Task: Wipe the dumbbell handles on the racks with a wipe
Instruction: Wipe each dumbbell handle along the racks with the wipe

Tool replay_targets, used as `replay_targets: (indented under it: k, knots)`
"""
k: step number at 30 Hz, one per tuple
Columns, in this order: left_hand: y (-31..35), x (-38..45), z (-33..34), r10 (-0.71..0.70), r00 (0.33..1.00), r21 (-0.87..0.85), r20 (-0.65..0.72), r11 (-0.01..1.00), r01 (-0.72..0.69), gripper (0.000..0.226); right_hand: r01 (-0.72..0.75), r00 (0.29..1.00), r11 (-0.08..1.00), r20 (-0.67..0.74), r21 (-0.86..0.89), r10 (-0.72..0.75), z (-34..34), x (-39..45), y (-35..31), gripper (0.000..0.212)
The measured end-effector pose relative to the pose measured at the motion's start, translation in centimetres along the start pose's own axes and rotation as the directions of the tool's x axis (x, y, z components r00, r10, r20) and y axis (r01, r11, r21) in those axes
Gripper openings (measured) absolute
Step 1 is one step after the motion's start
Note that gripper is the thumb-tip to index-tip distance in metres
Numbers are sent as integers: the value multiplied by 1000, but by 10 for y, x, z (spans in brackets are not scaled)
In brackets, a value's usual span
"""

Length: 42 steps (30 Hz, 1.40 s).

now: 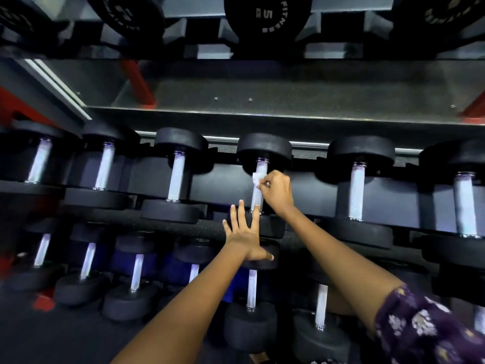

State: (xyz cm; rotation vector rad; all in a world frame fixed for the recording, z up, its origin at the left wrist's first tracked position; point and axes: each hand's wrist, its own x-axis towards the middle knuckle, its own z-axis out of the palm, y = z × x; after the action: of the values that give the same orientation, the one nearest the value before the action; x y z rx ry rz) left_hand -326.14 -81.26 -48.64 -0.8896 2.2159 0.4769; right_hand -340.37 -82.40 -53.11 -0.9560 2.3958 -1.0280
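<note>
Centrally, on the middle tier of the rack (262, 114), the knurled handle (258, 191) of one dumbbell is being wiped; it runs between a far rubber head (265, 148) and a near head (273, 225). A small white wipe (256, 179) is pinched against the upper part of the handle by the right hand (277, 191), fingers curled round the wipe. The left hand (245, 236) is laid flat w/ fingers spread and straight on the near head, holding nothing; it is judged to brace the dumbbell against rolling.

Step in hand (judged): wiping down the length of this handle. For good coverage the wipe should be wrapped round the bar as far as the fingers allow, then drawn from the far collar to the near collar, w/ a twist of the wrist so the underside is reached; knurling tends to snag and shred thin tissue, so moderate pressure is advised. Whether the back of the bar is being touched cannot be told.

Neighbouring handles, e.g. one to the left (175, 177) and one to the right (357, 191), lie parallel and well apart, so each can be taken in turn. A lower tier of smaller dumbbells (250, 288) sits beneath the arms; an upper tier holds a weight marked "5" (266, 15). A floral sleeve (425, 329) is seen on the right arm
</note>
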Motion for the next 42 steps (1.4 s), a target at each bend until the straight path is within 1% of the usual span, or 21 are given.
replay_targets:
  k: [2, 3, 6, 8, 11, 13, 15, 18, 20, 22, 24, 26, 28, 30, 32, 33, 35, 36, 40, 41, 42]
  knots:
    - [0, 0, -1, -1, 1000, -4, 9, 1000, 1, 128, 17, 999, 1000, 47, 4, -18, -4, -2, 0, 7]
    - [0, 0, -1, -1, 1000, -8, 10, 1000, 1, 128, 6, 999, 1000, 47, 24, -7, -6, 3, -3, 5]
    - [0, 1, -2, 2, 1000, -18, 17, 1000, -2, 128, -33, 998, 996, -50, 80, 37, -8, 22, -13, 11]
    - [1, 1, -1, -1, 1000, -15, 12, 1000, 1, 128, -40, 996, 998, -71, 56, 44, -2, 19, -13, 13]
    - [0, 0, 0, -5, 1000, -14, 15, 1000, 5, 129, 10, 1000, 999, -14, -42, -10, 8, -5, -2, 12]
    - [0, 1, 0, -3, 1000, -12, 18, 1000, 3, 129, 19, 1000, 999, 22, -37, -18, 3, -8, 3, 11]
    - [0, 2, 0, -4, 1000, -14, 16, 1000, 4, 129, -32, 999, 998, 10, 50, 32, -5, 3, -2, 10]
    - [0, 3, 0, -2, 1000, -24, 11, 1000, 2, 129, -138, 981, 961, -102, 238, 166, -13, 18, -15, 8]
    - [0, 2, 0, -5, 1000, -21, 6, 1000, 5, 128, -180, 970, 957, -118, 229, 211, -6, 13, -18, 11]
    - [0, 2, 2, -7, 1000, -13, 7, 1000, 7, 128, -186, 976, 970, -82, 159, 200, 4, 0, -14, 15]
    - [0, 2, 3, -4, 1000, -14, 2, 1000, 4, 128, -177, 980, 972, -65, 154, 189, 6, -4, -9, 14]
    - [-1, 3, 3, 1, 1000, -23, -6, 1000, -1, 128, -192, 973, 964, -89, 183, 211, 4, 7, -9, 13]
    - [-1, 3, 3, 5, 1000, -27, -13, 1000, -6, 128, -194, 967, 966, -130, 170, 217, 5, 15, -16, 18]
    - [-1, 4, 4, 9, 1000, -31, -18, 999, -9, 128, -136, 978, 988, -152, 76, 146, 9, 6, -17, 20]
    - [-2, 4, 5, 10, 1000, -30, -17, 999, -11, 128, -14, 996, 998, -89, -57, 9, 10, -14, -8, 19]
    - [-2, 5, 5, 11, 1000, -27, -20, 1000, -11, 128, 46, 998, 996, -39, -79, -50, 9, -22, -1, 19]
    - [-2, 4, 4, 8, 1000, -25, -19, 1000, -9, 128, 104, 994, 991, 33, -84, -102, 1, -19, 9, 20]
    - [-3, 4, 3, 7, 1000, -21, -14, 1000, -8, 128, 113, 993, 991, 42, -74, -110, -3, -10, 7, 20]
    - [-1, 4, 2, 9, 1000, -22, -14, 1000, -9, 127, 90, 996, 996, -29, 7, -90, -5, 18, -4, 17]
    - [-1, 3, 2, 8, 1000, -22, -12, 1000, -8, 127, 110, 994, 994, -22, -13, -110, -3, 14, -3, 17]
    - [-2, 2, 2, 7, 1000, -21, -7, 1000, -7, 128, 164, 986, 985, 15, -49, -164, -3, 5, -1, 17]
